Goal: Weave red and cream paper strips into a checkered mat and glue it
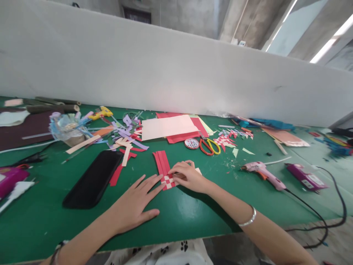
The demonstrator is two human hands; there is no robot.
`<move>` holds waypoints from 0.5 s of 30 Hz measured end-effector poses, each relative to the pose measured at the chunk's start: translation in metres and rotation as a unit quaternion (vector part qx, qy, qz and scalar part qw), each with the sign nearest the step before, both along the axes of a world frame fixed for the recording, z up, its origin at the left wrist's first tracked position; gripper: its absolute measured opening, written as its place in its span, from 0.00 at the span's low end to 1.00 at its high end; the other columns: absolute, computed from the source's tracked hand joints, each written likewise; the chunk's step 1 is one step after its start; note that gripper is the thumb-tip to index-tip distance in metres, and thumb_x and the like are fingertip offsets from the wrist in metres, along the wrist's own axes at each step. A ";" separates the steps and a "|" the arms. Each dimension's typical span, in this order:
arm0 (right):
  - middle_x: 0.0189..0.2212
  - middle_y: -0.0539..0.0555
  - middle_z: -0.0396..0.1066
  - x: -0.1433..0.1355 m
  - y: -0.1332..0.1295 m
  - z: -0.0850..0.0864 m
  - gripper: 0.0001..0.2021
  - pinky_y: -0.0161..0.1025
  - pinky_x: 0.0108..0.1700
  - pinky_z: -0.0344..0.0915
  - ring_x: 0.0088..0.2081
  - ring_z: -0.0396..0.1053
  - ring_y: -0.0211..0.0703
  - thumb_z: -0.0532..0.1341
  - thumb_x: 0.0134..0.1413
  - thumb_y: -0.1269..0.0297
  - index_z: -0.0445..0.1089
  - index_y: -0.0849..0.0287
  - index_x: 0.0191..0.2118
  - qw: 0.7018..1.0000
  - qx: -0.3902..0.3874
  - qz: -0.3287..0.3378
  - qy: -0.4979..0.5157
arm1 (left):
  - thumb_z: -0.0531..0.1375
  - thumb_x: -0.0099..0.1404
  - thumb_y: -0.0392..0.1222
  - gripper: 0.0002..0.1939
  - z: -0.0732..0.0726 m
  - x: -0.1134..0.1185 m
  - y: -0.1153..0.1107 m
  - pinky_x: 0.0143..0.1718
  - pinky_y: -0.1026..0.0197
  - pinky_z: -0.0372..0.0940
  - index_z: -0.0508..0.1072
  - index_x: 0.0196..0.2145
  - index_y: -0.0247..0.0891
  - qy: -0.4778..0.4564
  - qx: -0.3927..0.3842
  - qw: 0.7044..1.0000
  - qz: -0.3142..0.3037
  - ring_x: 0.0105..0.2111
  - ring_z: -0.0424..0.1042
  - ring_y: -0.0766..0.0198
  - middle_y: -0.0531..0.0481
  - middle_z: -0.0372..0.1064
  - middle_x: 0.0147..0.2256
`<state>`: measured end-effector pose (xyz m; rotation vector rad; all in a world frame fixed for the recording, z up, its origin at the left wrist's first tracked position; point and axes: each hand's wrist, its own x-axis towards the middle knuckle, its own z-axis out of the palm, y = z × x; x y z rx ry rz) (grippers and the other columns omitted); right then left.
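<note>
Red paper strips (pixel 162 162) lie side by side on the green table in front of me, woven at their near end with cream strips into a small checkered patch (pixel 167 182). My left hand (pixel 138 204) lies flat with its fingers spread, the fingertips touching the left edge of the weave. My right hand (pixel 189 176) is bent over the right edge, thumb and fingers pinched together at the weave. A pale paper strip end (pixel 198 171) shows beyond the right hand. What sits between the right fingertips is mostly hidden.
A black phone (pixel 93 180) lies left. Behind are loose paper strips (pixel 128 134), cream and red sheets (pixel 169 127), a round tin (pixel 191 143) and scissors (pixel 210 145). A pink glue gun (pixel 264 173) with a cord lies right, near a purple box (pixel 306 176). A white partition (pixel 176 70) stands behind.
</note>
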<state>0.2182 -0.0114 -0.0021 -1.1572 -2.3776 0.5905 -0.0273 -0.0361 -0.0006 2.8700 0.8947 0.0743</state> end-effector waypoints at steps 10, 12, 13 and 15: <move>0.42 0.53 0.66 0.002 -0.001 -0.004 0.09 0.40 0.47 0.52 0.44 0.61 0.40 0.56 0.56 0.64 0.68 0.55 0.42 0.997 0.039 0.047 -0.046 | 0.47 0.64 0.60 0.34 -0.002 -0.003 0.001 0.60 0.44 0.41 0.40 0.63 0.50 -0.006 -0.042 0.999 0.000 0.61 0.45 0.51 0.50 0.40 0.63; 0.42 0.53 0.67 0.003 -0.002 -0.004 0.09 0.41 0.47 0.53 0.44 0.61 0.40 0.56 0.56 0.65 0.68 0.54 0.42 0.996 0.043 0.052 -0.050 | 0.48 0.63 0.62 0.36 -0.001 -0.003 0.001 0.60 0.43 0.39 0.39 0.63 0.49 -0.002 -0.051 0.999 -0.001 0.61 0.44 0.50 0.50 0.39 0.63; 0.42 0.53 0.67 0.003 -0.002 -0.003 0.09 0.41 0.47 0.52 0.44 0.61 0.40 0.55 0.56 0.66 0.68 0.54 0.42 0.996 0.043 0.054 -0.052 | 0.48 0.63 0.62 0.36 0.000 -0.003 0.002 0.60 0.42 0.39 0.39 0.63 0.49 0.001 -0.055 0.999 -0.001 0.61 0.43 0.50 0.50 0.39 0.63; 0.42 0.53 0.67 0.004 -0.002 -0.001 0.09 0.42 0.48 0.52 0.44 0.61 0.41 0.55 0.57 0.65 0.69 0.54 0.42 0.996 0.044 0.050 -0.058 | 0.48 0.62 0.62 0.37 0.001 -0.002 0.002 0.60 0.42 0.38 0.40 0.63 0.48 0.005 -0.059 0.998 -0.003 0.61 0.43 0.51 0.50 0.39 0.63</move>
